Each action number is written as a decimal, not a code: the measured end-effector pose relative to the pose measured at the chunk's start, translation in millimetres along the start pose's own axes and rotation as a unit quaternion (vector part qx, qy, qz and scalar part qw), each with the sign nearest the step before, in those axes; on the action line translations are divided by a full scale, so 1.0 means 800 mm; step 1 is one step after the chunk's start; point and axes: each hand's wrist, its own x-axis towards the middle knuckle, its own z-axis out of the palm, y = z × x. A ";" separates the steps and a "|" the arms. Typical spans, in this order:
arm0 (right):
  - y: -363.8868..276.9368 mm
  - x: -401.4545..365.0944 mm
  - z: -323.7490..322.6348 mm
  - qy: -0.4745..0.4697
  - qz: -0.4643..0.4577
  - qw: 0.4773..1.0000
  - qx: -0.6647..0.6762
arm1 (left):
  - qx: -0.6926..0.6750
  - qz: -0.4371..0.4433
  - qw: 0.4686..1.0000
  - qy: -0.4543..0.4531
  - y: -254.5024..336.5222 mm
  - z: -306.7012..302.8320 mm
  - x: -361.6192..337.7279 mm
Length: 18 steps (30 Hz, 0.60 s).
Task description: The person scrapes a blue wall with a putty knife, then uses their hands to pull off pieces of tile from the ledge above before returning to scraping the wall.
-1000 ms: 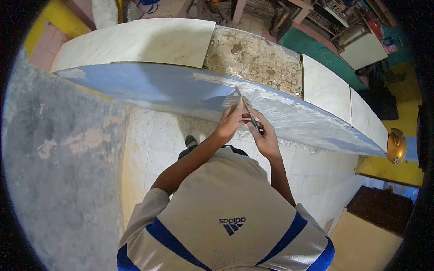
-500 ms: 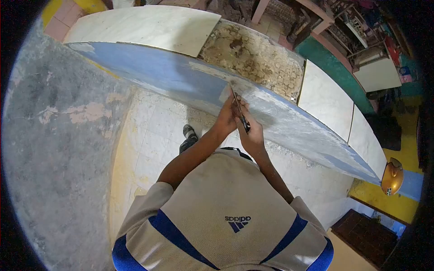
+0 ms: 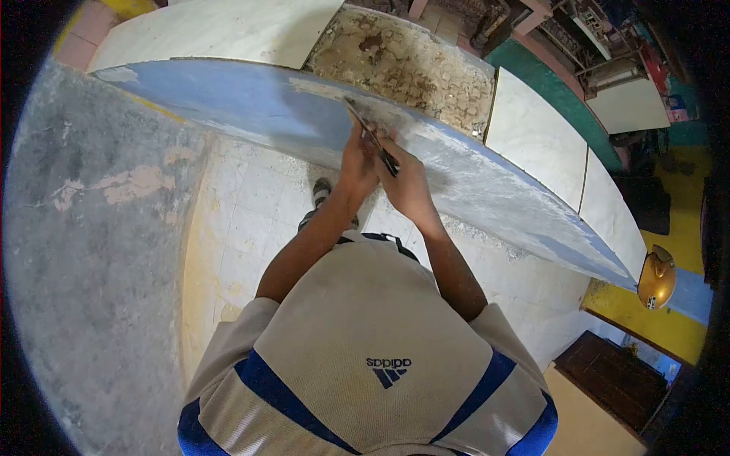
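My right hand (image 3: 407, 186) is closed round the dark handle of a thin scraper (image 3: 369, 133), seen nearly edge-on. Beside its blade, my left hand (image 3: 357, 167) is closed with fingers against the tool; part of its grip is hidden. The blade's tip points up and left at the blue-painted wall face (image 3: 266, 106), just under the ledge. Around and right of the hands, that face shows grey and white patches where the blue is worn or covered.
Along the ledge top lie pale tiles (image 3: 536, 140), with a rough bare patch (image 3: 403, 64) between them. A gold helmet (image 3: 656, 277) is at the ledge's right end. To the left is a grey stained wall (image 3: 99, 251). Whitish floor tiles (image 3: 251, 205) lie below.
Both hands and the scraper have moved left and up along the wall face, closer to the ledge edge. The camera view has shifted slightly.
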 end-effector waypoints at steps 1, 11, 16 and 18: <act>-0.006 -0.001 0.008 -0.003 0.005 1.000 -0.004 | -0.002 -0.002 1.000 -0.009 0.008 -0.003 -0.001; -0.011 -0.020 0.022 0.014 0.059 0.998 0.021 | -0.032 -0.071 0.994 -0.075 -0.003 -0.024 -0.010; 0.004 -0.027 -0.002 0.033 0.037 0.999 0.002 | 0.033 -0.080 0.993 0.077 -0.022 0.011 -0.017; 0.011 -0.021 0.011 0.061 -0.036 0.997 0.015 | 0.034 -0.075 0.994 0.074 -0.012 0.002 -0.016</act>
